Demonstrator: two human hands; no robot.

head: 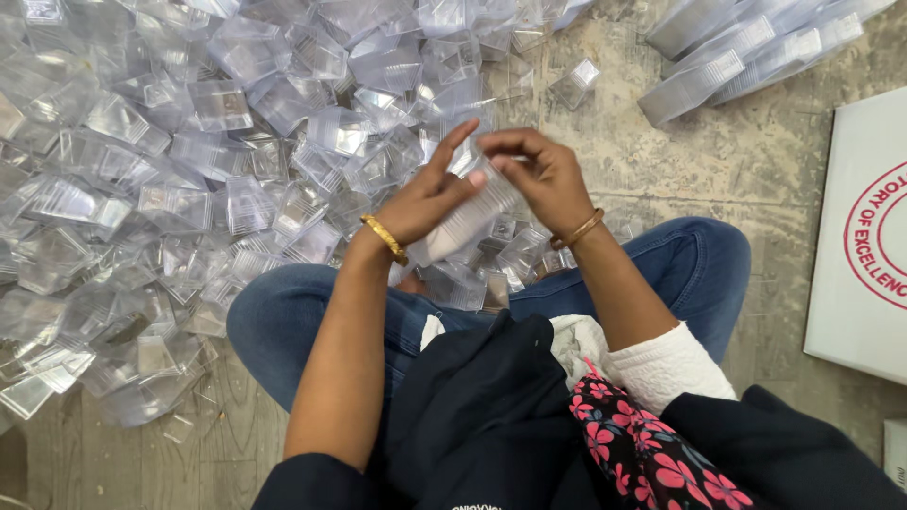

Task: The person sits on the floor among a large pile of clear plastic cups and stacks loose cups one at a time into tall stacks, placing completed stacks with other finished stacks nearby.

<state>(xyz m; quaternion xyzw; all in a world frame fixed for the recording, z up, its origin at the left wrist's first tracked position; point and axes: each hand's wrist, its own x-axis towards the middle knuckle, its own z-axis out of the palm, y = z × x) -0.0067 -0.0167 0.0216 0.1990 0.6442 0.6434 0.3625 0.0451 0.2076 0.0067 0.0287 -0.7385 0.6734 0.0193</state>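
Stacking in hand: left hand (425, 203) and right hand (543, 179), both closed in a grip on a nested stack of clear cups (468, 222), held above the lap. Loose cup pile (189, 179) lies far left on the floor. Judged next requirement: seat one further cup squarely.

We see a worn, pale floor (605, 94) of streaked grey planks, evenly lit. We spot a white board (864, 246) with a red round mark lying flat at the right edge, and a seam running across the floor beside it.
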